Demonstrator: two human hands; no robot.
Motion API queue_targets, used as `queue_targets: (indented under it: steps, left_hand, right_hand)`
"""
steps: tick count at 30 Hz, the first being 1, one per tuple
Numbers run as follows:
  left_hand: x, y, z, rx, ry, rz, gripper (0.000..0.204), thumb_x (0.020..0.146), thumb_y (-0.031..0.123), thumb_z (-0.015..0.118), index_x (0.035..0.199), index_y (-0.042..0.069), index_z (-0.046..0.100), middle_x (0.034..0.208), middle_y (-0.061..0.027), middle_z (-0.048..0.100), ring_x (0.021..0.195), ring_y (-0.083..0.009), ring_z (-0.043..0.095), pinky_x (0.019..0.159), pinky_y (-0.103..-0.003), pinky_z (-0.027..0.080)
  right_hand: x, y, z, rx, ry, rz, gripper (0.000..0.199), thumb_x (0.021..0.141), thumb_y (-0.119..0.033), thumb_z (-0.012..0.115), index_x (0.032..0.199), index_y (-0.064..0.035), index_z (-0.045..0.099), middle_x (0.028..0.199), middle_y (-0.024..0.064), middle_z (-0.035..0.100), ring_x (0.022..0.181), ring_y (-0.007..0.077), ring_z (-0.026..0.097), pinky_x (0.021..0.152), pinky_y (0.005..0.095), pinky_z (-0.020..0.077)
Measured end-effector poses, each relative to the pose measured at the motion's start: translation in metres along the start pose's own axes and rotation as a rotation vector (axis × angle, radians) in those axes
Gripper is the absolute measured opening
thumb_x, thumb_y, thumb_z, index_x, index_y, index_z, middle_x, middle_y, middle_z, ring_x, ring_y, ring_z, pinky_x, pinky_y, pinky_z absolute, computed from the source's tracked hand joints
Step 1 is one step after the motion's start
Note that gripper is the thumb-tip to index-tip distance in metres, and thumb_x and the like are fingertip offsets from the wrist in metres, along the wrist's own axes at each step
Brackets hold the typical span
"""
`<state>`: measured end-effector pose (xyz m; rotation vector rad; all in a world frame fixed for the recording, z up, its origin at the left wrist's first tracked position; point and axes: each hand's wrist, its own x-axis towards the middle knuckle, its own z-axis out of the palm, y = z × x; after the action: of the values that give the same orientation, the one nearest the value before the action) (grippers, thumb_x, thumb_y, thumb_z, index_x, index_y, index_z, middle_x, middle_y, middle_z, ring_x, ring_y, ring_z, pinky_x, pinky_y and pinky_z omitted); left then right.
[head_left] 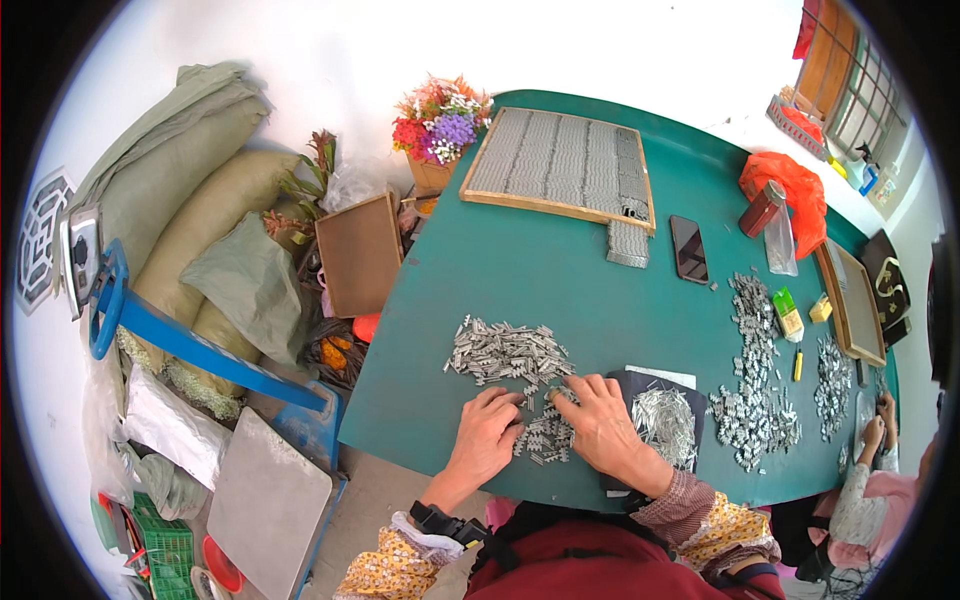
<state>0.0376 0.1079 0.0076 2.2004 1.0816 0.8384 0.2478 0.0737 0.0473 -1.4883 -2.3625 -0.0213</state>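
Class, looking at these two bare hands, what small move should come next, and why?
Perhaps pinch one piece from the small nearer pile of grey parts: it lies loose between the left hand and right hand, both with fingers bent beside it. Whether either grips a piece is unclear.

— How are the limbs posed?
— The left hand [480,437] and right hand [607,430] are held near each other, with backs upward and fingers [598,384] curled.
— And the arms?
— The left forearm [398,562] and right forearm [697,512] are angled inward. Grip closure cannot be determined.
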Motion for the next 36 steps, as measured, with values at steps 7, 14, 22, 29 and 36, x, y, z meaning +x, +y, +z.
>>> queue_targets:
  steps: [7,14,22,29,36]
  left_hand:
    - [-0.029,0.005,-0.020,-0.220,0.150,-0.121,0.010,0.078,0.001,0.066,0.088,0.001,0.063,0.111,-0.0118,0.067,0.118,-0.0348,0.056,0.097,-0.042,0.045]
    - [-0.072,0.013,-0.022,-0.124,0.170,-0.200,0.009,0.078,0.001,0.068,0.086,0.001,0.063,0.109,-0.0098,0.070,0.108,-0.0304,0.058,0.092,-0.040,0.046]
    - [-0.078,0.019,-0.016,-0.275,0.177,-0.216,0.011,0.080,0.000,0.068,0.089,0.002,0.063,0.108,-0.0100,0.070,0.113,-0.0320,0.058,0.095,-0.042,0.046]
    - [-0.094,0.023,-0.017,-0.857,0.301,-0.466,0.006,0.093,-0.003,0.058,0.099,-0.003,0.058,0.096,-0.0123,0.067,0.091,-0.0192,0.065,0.079,-0.031,0.054]
    - [-0.105,0.031,-0.018,-0.858,0.269,-0.585,0.006,0.093,-0.002,0.058,0.099,-0.004,0.058,0.091,-0.0126,0.066,0.076,-0.0173,0.065,0.067,-0.029,0.054]
  right_hand:
    - [-0.011,-0.007,0.001,-0.051,-0.022,0.007,0.041,0.067,-0.004,0.062,0.108,-0.0013,0.063,0.118,0.0155,0.055,0.108,0.0293,0.051,0.088,0.0417,0.0380]
    - [-0.017,-0.019,0.002,0.053,-0.094,-0.126,0.041,0.066,-0.004,0.063,0.107,-0.0011,0.062,0.107,0.0129,0.054,0.101,0.0282,0.051,0.085,0.0404,0.0378]
    - [-0.018,-0.034,0.004,0.183,-0.055,-0.129,0.041,0.068,-0.004,0.060,0.109,-0.0010,0.062,0.099,0.0114,0.054,0.096,0.0285,0.051,0.083,0.0406,0.0384]
    - [-0.021,-0.032,0.008,0.111,-0.063,-0.096,0.032,0.068,-0.003,0.061,0.100,-0.0021,0.063,0.099,0.0109,0.054,0.094,0.0281,0.051,0.080,0.0396,0.0393]
    - [-0.021,-0.044,0.026,0.295,0.004,-0.063,0.023,0.069,-0.002,0.062,0.092,-0.0030,0.063,0.088,0.0107,0.052,0.088,0.0289,0.051,0.077,0.0412,0.0395]
